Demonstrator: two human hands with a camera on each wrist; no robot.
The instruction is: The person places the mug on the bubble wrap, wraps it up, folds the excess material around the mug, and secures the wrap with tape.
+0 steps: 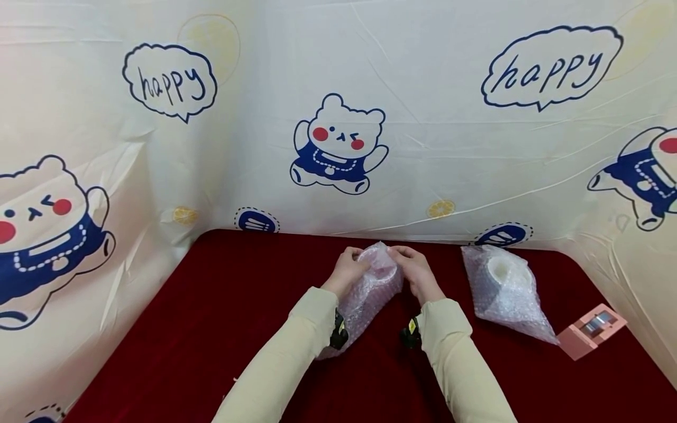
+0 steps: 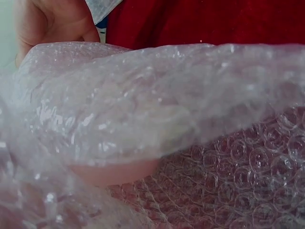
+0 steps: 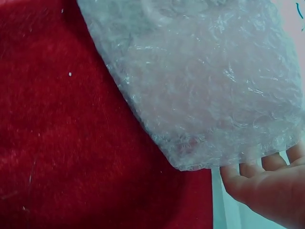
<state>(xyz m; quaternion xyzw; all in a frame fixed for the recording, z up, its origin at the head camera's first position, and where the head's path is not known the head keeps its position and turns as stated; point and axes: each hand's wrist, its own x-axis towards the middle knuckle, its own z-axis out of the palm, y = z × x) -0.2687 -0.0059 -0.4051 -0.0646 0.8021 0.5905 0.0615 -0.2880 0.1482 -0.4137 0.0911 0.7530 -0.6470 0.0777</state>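
Both hands are at a piece of bubble wrap (image 1: 365, 302), which slants toward the near side between the forearms. A pale, round-edged shape shows through its far end. The left hand (image 1: 346, 273) grips the wrap's left side, thumb lying over it. On the opposite side, the right hand (image 1: 415, 271) pinches the far right edge. In the right wrist view, curled fingers meet the lower edge of the bubble wrap (image 3: 205, 95). Bubble wrap (image 2: 119, 100) fills most of the left wrist view, covering part of a finger.
Right of the hands lies another bubble-wrapped bundle (image 1: 505, 288) with a white ring-shaped thing in it. A small pink box (image 1: 592, 332) with a window-like panel is by its near corner. Dark red cloth (image 1: 201, 329) covers the table; a printed curtain (image 1: 449, 147) hangs behind.
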